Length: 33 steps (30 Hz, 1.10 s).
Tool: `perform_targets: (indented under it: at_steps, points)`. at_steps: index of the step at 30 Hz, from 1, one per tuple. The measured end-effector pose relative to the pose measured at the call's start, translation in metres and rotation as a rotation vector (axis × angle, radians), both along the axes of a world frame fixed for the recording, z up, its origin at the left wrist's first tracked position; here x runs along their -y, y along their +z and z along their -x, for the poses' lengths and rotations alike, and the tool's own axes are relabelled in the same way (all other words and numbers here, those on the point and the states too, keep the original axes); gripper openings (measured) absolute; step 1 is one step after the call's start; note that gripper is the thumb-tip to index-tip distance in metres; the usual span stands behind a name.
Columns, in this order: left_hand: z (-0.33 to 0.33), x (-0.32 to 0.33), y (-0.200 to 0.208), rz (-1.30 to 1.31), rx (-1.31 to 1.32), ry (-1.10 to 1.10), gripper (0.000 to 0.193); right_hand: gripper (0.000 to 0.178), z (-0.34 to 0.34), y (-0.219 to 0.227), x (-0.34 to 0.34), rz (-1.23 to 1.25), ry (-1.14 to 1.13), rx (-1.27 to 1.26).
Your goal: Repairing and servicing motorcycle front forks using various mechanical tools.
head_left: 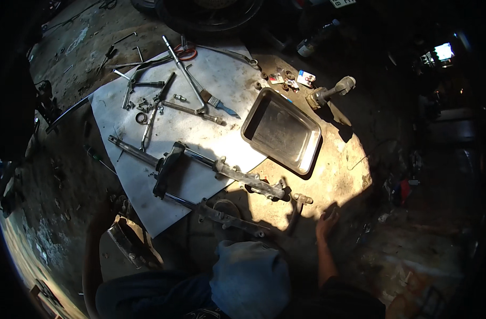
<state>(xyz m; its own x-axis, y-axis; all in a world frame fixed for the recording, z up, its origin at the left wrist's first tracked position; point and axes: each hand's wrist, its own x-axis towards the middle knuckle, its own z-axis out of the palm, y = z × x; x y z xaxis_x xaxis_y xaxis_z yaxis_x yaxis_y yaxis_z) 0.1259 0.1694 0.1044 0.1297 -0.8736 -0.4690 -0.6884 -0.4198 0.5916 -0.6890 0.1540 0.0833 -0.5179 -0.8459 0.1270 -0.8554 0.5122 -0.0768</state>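
My right hand (326, 220) is extended forward at the lower centre-right of the view, palm down, fingers slightly spread and gripping nothing; the wrist is straight; my right forearm runs from the hand down toward the lower edge, bare, partly in shadow; my left hand is not visible anywhere in the view; my bent knee, clothed in blue fabric, sits at lower centre; the posture reads as crouched or seated low.
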Motion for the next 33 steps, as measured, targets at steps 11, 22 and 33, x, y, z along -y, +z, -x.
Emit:
perform_targets:
  at_steps: [11,22,33]
  points:
    - [-0.009,0.11,-0.038,-0.006,-0.021,-0.175,0.043,0.064,-0.084,-0.07,-0.246,-0.285,-0.082,0.384]
    - [0.043,0.04,0.028,-0.054,0.186,-0.242,0.044,0.051,-0.128,-0.025,-0.176,-0.241,0.069,0.292]
    - [0.068,-0.067,0.035,0.161,0.024,0.649,0.049,0.041,-0.145,-0.002,0.063,-0.028,0.48,0.716]
